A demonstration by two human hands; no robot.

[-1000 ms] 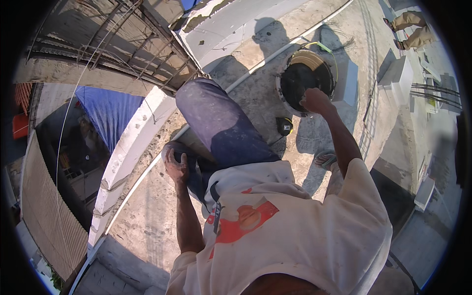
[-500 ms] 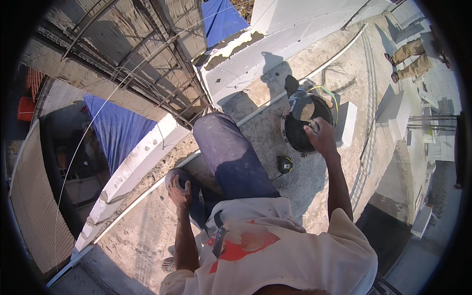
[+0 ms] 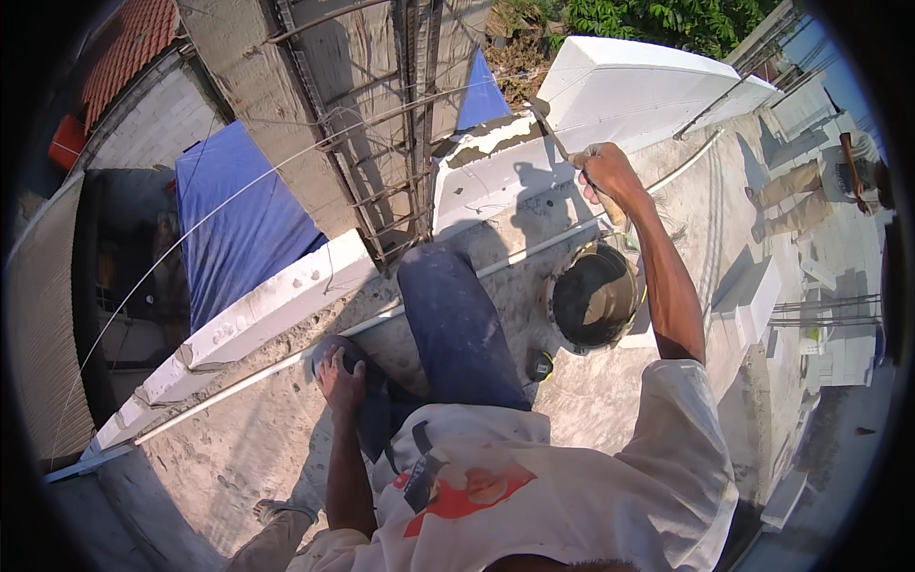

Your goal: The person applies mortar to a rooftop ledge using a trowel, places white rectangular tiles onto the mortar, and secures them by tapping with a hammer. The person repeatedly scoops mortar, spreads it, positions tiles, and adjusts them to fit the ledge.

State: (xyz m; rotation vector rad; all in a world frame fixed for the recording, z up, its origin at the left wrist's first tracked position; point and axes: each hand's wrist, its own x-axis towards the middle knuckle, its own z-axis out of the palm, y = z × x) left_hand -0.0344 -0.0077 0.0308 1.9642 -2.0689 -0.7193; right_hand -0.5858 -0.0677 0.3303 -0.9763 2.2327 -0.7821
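Observation:
My right hand (image 3: pixel 610 173) grips the handle of a trowel (image 3: pixel 556 141), raised with its blade at the patchy grey mortar (image 3: pixel 481 145) along a low white block wall (image 3: pixel 491 186). Below this hand stands a round bucket (image 3: pixel 593 291) with dark, wet contents. A small black and yellow tape measure (image 3: pixel 540 366) lies beside the bucket. My left hand (image 3: pixel 340 381) rests on my bent left knee, its fingers apart and holding nothing visible.
A concrete column with exposed rebar (image 3: pixel 391 191) rises ahead. A white pipe (image 3: pixel 229 389) crosses the floor. On the left are blue tarps (image 3: pixel 238 229) beyond a white ledge (image 3: pixel 267 291). Loose white blocks (image 3: pixel 748 296) lie right. Another person (image 3: pixel 810 191) stands at far right.
My right hand has lifted the trowel from the bucket forward to the wall top. The view has tilted, showing more foliage and wall. My left hand stays on the knee.

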